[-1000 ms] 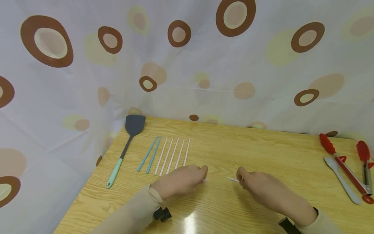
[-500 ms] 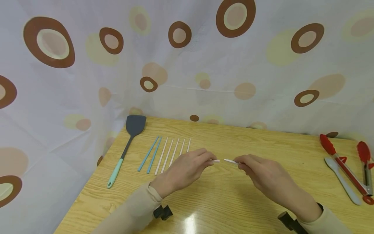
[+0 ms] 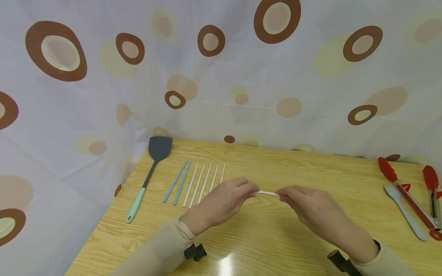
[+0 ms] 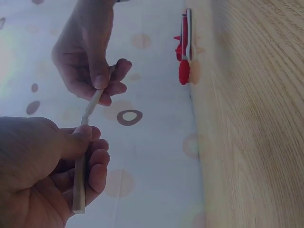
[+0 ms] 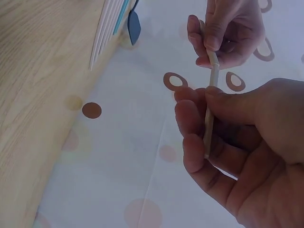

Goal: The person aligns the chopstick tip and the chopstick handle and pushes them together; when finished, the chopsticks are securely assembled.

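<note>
In the head view my left hand [image 3: 221, 199] and right hand [image 3: 317, 211] are raised over the table's middle, close together. Each pinches one short piece of a white chopstick between thumb and fingers. The left piece [image 4: 80, 185] and the right piece [image 4: 96, 100] meet end to end, with a slight kink where they touch. From the right wrist view, the right piece [image 5: 210, 121] runs along my curled fingers. Several white chopsticks [image 3: 197, 185] and two blue chopsticks [image 3: 182, 184] lie side by side left of the hands; my left hand hides parts of some white ones.
A dark turner [image 3: 160, 147] with a mint handle lies at the table's left. Two red-tipped tongs [image 3: 409, 199] and a pale grey spatula [image 3: 404, 212] lie at the right edge. A patterned cloth [image 3: 259, 84] hangs behind the wooden table [image 3: 310, 165].
Both hands have risen from lower over the table and drawn nearer each other. The two chopstick pieces, apart before, now touch at their ends.
</note>
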The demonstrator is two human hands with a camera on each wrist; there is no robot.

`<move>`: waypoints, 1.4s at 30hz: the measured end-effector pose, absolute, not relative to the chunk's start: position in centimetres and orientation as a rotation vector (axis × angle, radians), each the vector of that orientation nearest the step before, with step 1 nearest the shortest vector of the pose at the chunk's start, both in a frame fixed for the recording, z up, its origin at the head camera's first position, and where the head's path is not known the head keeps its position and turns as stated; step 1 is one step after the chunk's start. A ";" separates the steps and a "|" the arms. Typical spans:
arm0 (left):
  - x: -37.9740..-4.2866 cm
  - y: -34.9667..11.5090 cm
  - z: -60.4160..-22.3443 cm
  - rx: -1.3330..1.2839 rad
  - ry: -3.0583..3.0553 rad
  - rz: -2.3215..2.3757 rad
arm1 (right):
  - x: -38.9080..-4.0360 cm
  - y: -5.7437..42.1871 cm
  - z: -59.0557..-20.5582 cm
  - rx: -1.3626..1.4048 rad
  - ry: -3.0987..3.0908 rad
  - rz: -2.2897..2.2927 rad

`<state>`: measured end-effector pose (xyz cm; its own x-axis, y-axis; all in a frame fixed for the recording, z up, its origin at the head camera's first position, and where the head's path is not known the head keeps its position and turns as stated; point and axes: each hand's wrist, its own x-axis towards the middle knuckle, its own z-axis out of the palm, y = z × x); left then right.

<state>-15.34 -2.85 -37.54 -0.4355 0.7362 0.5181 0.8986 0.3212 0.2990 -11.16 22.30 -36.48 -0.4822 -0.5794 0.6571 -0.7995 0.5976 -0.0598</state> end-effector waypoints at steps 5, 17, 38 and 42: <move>-15.2 -2.8 -37.8 -1.486 -2.332 -0.743 | -11.3 22.2 -36.9 1.108 -2.172 0.469; -15.0 -2.5 -37.7 -1.495 -2.296 -0.654 | -11.1 21.9 -37.2 1.124 -2.182 0.496; -14.5 -1.9 -37.8 -1.421 -2.288 -0.550 | -11.3 21.5 -37.6 1.107 -2.151 0.495; -14.4 -1.8 -37.8 -1.403 -2.282 -0.561 | -11.4 21.4 -37.8 1.111 -2.131 0.514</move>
<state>-14.43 -1.85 -37.81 -0.4147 0.7396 0.5302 0.9011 0.4150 0.1259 -11.39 21.42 -37.79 -0.4126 -0.5638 0.7155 -0.8281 0.5594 -0.0368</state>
